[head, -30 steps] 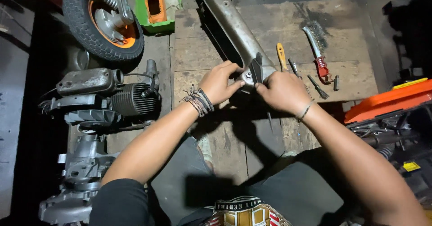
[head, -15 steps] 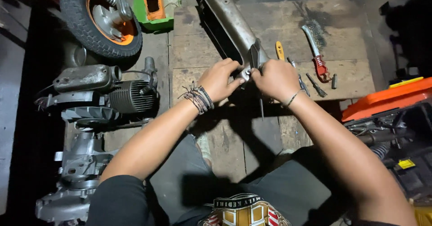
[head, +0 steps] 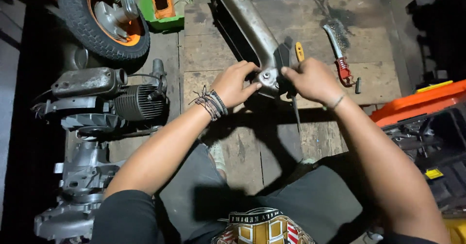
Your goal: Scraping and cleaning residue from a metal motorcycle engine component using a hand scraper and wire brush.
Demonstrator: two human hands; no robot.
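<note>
both hands (head: pixel 235 83) (head: pixel 313 80) on metal arm (head: pixel 252 28)

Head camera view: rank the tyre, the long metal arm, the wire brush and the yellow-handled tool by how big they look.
Largest to smallest as they appear:
1. Tyre, cut off by the frame edge
2. Long metal arm, close behind, so that order is unsure
3. Wire brush
4. Yellow-handled tool, partly hidden by the right hand

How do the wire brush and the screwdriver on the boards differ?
The wire brush has a red handle; the screwdriver has a yellow one. The brush lies in full view, apart from the right hand; the screwdriver is partly hidden behind that hand. The brush looks longer. Both lie on the boards.
</note>
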